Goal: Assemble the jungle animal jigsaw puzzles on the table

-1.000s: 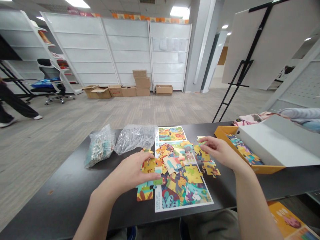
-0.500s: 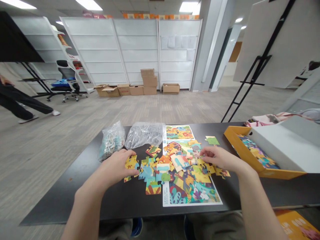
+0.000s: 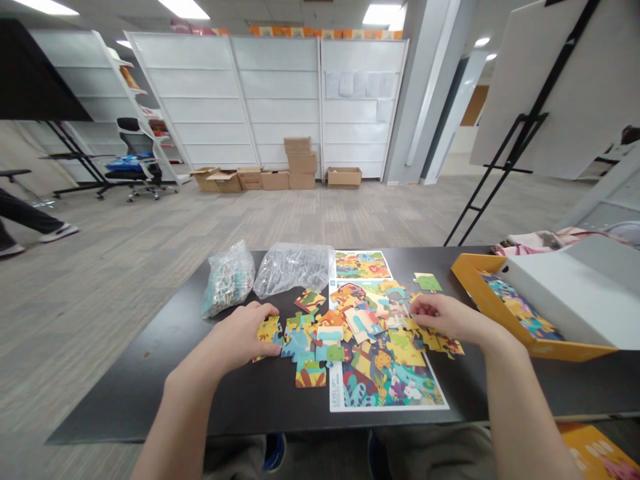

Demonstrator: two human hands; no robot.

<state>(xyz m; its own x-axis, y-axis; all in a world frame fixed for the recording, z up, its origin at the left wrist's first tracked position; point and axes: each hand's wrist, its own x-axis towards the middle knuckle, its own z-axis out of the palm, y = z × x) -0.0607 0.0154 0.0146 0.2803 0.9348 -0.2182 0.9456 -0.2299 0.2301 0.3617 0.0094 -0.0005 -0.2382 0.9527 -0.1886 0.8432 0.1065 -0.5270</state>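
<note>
The left hand (image 3: 237, 339) has slid left, fingers parted around a yellow piece (image 3: 269, 328), baring blue pieces (image 3: 297, 341). Right hand (image 3: 445, 317): fingertips bunched, grip unclear.

Puzzle pieces (image 3: 310, 377) smooth cardboard; bags (image 3: 295, 270) crinkled glossy plastic; tabletop (image 3: 260, 407) smooth.

Yellow, blue and green puzzle pieces (image 3: 298, 341), black table (image 3: 270, 407), orange-edged box (image 3: 575, 349), seemingly pinkish cloth (image 3: 540, 242)

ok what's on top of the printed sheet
Loose puzzle pieces lie jumbled across the middle of the printed sheet. Printed rabbits show near its lower edge; the print beneath the pieces is covered.
</note>
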